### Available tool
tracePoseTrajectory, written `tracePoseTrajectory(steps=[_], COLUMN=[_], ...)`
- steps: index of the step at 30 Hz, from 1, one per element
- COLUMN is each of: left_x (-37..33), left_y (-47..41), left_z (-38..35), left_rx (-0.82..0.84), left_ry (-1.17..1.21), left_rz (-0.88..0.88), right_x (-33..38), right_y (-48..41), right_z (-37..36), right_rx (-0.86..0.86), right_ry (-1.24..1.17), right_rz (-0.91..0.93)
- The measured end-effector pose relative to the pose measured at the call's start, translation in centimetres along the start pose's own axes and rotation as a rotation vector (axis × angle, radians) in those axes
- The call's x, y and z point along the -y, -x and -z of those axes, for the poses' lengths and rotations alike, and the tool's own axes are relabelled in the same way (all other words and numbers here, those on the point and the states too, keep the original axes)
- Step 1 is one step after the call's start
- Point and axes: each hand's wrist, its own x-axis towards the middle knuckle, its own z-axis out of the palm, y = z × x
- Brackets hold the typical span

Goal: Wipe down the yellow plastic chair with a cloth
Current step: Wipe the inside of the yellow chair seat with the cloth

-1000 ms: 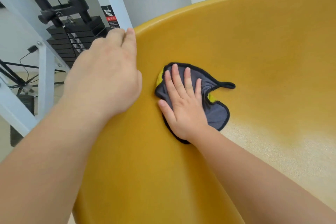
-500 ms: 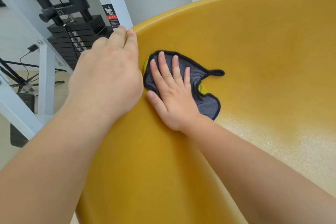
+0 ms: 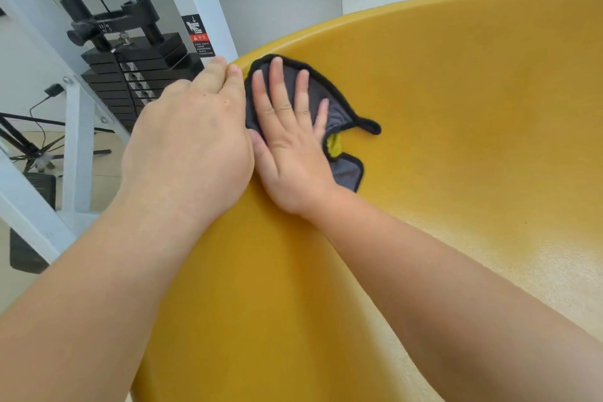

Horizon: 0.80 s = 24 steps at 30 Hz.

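Right hand (image 3: 290, 153), fingers (image 3: 280, 91) splayed flat, presses cloth (image 3: 347, 173) onto chair (image 3: 456, 108) at ten o'clock; left hand (image 3: 186, 147), fingers straight, steadies the rim (image 3: 326, 26).

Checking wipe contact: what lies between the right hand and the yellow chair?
The grey cloth, pressed flat under the right hand against the chair's inner wall, as the head view shows.

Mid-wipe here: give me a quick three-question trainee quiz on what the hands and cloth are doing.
1. True or false: the right hand presses flat, fingers spread, on the cloth.
2. Where does the cloth lie? A) inside the yellow chair, near its rim B) on the floor C) on a table
3. Fill in: the left hand rests on the chair's ____.
Key: 1 true; 2 A; 3 rim.
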Motion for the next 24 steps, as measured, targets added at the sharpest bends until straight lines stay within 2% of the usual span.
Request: tracePoseTrajectory(steps=[2,3,6,8,10,14,17,18,22,24], left_x=[0.0,-0.1,-0.3,-0.3,-0.3,-0.3,-0.5,-0.6,0.5,1.3], left_y=[0.1,0.2,0.3,0.2,0.1,0.2,0.3,0.3,2.4,5.3], left_z=[0.1,0.1,0.2,0.3,0.4,0.4,0.6,0.7,1.5,1.6], left_rx=[0.004,0.006,0.008,0.018,0.030,0.065,0.089,0.096,0.084,0.055], left_ry=[0.013,0.022,0.020,0.019,0.023,0.011,-0.010,0.005,0.124,0.189], left_rz=[0.010,0.015,0.015,0.017,0.027,0.030,0.022,0.026,0.036,0.087], right_x=[-2.6,-4.5,-8.7,-7.6,-4.6,0.6,-1.2,-2.8,-9.1,-10.3], right_y=[0.1,0.2,0.5,0.5,0.8,5.5,9.1,9.6,11.0,11.8], right_z=[0.9,1.4,2.9,2.0,0.5,-1.0,-0.2,0.2,2.5,3.2], right_rx=[-0.025,-0.061,-0.148,-0.176,-0.147,0.114,0.226,0.229,0.208,0.200], right_ry=[0.088,0.164,0.293,0.289,0.192,-0.051,-0.040,0.013,0.222,0.258], right_rz=[0.025,-0.020,-0.275,-0.398,-0.443,-0.126,0.004,-0.033,-0.370,-0.448])
